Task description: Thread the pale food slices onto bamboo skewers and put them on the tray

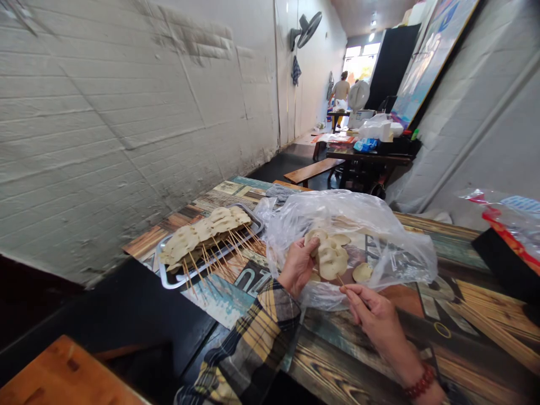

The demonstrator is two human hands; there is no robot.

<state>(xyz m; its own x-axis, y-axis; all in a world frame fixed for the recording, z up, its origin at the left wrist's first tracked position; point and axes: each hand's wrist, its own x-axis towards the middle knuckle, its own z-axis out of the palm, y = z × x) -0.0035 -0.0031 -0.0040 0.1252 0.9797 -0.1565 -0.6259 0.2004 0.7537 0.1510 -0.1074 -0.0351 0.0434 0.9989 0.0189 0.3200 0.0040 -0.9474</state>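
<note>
While the left hand (297, 265) pinches pale slices (333, 261), the right hand (372, 310) grips their skewer (340, 280) below, probably keeping everything steady.

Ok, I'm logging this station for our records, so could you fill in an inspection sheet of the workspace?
Surface: patchwork-patterned wooden table.
Work things: metal tray holding stacked, skewered pale pieces, sticks over its near edge; clear plastic bag behind the hands.
Clutter: thin yellow ring at right; red and clear packaging near the right edge.
Hands: left hand grips a pale, flat-pieced skewer at the pieces; right hand pinches its stick.
Cables: thin lines on the wall near the fan; cannot tell whether they are cables.
Surroundings: wall fan, bench, second table with goods; a person far back.
</note>
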